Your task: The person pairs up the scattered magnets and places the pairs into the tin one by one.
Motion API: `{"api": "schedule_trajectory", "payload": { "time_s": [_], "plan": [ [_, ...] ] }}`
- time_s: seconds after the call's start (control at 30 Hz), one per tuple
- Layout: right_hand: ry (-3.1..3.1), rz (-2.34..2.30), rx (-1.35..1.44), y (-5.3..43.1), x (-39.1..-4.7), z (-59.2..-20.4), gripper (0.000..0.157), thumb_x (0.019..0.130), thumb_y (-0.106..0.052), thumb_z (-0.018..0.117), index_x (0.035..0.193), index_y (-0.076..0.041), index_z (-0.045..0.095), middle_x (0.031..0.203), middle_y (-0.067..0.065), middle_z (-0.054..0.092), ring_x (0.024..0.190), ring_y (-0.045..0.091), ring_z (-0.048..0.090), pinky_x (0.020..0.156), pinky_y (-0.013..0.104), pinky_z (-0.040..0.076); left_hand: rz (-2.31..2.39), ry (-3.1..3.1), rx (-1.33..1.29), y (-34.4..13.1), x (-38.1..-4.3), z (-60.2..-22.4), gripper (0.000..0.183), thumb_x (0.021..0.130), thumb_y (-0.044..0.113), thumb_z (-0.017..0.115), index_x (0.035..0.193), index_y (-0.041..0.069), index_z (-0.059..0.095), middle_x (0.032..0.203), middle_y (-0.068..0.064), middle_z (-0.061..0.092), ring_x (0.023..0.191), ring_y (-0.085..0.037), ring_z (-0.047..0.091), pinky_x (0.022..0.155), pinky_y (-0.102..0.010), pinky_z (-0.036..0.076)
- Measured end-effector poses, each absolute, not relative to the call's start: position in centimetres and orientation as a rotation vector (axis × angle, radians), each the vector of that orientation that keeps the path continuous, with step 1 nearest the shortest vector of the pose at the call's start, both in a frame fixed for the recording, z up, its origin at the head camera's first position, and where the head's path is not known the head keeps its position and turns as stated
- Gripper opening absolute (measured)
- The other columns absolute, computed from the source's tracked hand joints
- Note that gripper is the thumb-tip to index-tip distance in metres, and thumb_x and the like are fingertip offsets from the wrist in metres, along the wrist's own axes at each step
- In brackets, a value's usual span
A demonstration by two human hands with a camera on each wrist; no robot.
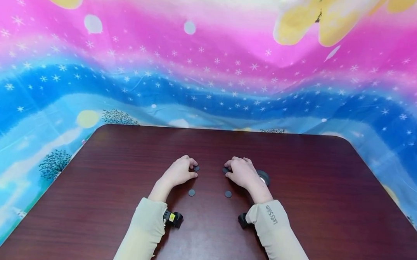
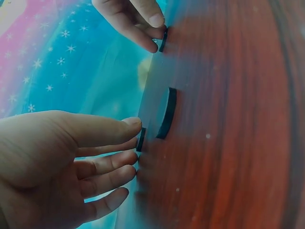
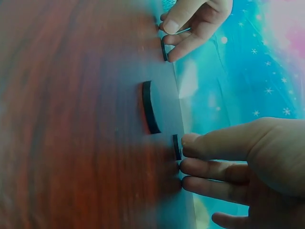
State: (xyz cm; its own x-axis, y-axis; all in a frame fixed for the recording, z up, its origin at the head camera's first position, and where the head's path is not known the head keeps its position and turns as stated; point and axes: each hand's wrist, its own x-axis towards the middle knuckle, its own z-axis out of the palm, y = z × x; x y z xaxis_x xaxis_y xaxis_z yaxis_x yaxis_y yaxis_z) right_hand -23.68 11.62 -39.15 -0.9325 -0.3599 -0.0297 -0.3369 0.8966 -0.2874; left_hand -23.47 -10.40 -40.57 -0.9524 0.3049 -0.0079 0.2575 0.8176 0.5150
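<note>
On the table, several small dark round discs lie flat. My left hand reaches in from the left, its fingertips at the far left disc; the left wrist view shows the thumb beside that disc. Across from it, my right hand has its fingertips at the far right disc, partly covered by fingers. In the right wrist view, its fingers are extended. Closer to me lie a near left disc and a near right disc, both untouched.
Beside my right wrist sits a dark round object with a pale middle, partly hidden by the arm. A black wrist camera is on the left sleeve, another camera on the right. A patterned cloth hangs behind the table.
</note>
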Motion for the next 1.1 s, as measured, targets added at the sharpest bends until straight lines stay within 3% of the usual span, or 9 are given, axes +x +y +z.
{"api": "schedule_trajectory", "payload": {
  "time_s": [0.63, 1.1],
  "plan": [
    [3.018, -0.398, -0.584, 11.2, -23.8, -39.6, 0.012, 0.081, -0.012, 0.066, 0.092, -0.016, 0.067, 0.086, -0.003, 0.059, 0.084, 0.015, 0.057, 0.103, 0.052, 0.024, 0.810, 2.892, 0.464, -9.5, -23.7, -40.5, 0.016, 0.083, 0.011, 0.064, 0.099, 0.009, 0.065, 0.087, -0.003, 0.053, 0.075, -0.014, 0.050, 0.071, -0.030, 0.044],
    [3.002, -0.464, -0.592, 10.7, -23.8, -39.7, 0.008, 0.080, -0.013, 0.068, 0.087, -0.016, 0.067, 0.077, -0.004, 0.058, 0.077, 0.013, 0.056, 0.104, 0.050, 0.024, 0.792, 2.889, 0.493, -8.5, -23.9, -40.6, 0.010, 0.084, 0.004, 0.059, 0.090, 0.010, 0.063, 0.084, -0.002, 0.052, 0.070, -0.013, 0.048, 0.067, -0.026, 0.042]
  ]
}}
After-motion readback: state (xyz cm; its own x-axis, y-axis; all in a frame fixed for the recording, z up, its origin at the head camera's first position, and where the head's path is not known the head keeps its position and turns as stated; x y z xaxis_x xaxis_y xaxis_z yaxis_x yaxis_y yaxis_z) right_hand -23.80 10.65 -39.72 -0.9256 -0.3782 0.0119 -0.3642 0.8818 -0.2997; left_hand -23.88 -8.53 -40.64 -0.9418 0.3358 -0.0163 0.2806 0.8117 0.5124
